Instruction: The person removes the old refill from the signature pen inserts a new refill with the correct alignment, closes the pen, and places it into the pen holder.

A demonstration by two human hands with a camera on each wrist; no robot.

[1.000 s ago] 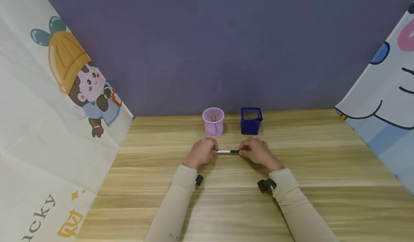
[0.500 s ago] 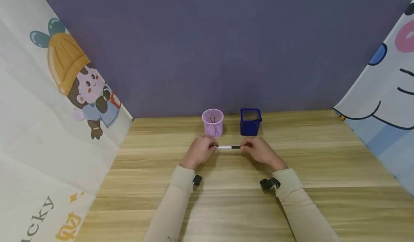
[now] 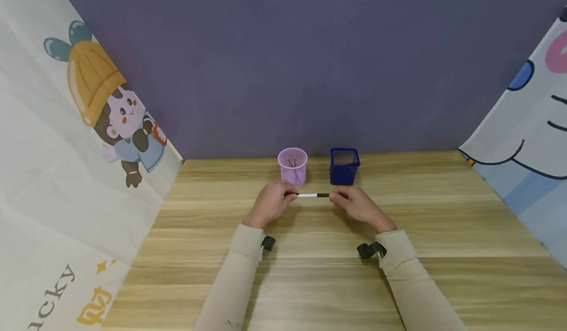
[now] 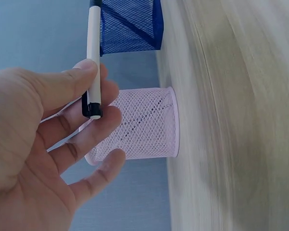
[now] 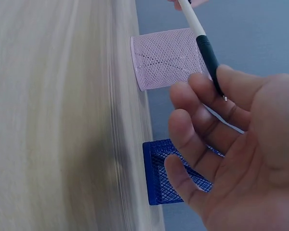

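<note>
Pen (image 3: pixel 307 195) held level between two hands above the wood table (image 3: pixel 310 282) | left hand (image 3: pixel 271 203) pinches its white barrel, thumb against fingers | right hand (image 3: pixel 360 206) pinches its dark end likewise | just beyond, pink cup (image 3: pixel 293 175) stands behind the left hand, blue cup (image 3: pixel 343 175) behind the right, a gap between them

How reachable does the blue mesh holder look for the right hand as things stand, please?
Probably yes: the right hand is just in front of the blue mesh holder with nothing visible between them, though it pinches the pen and may need to let go first.
</note>
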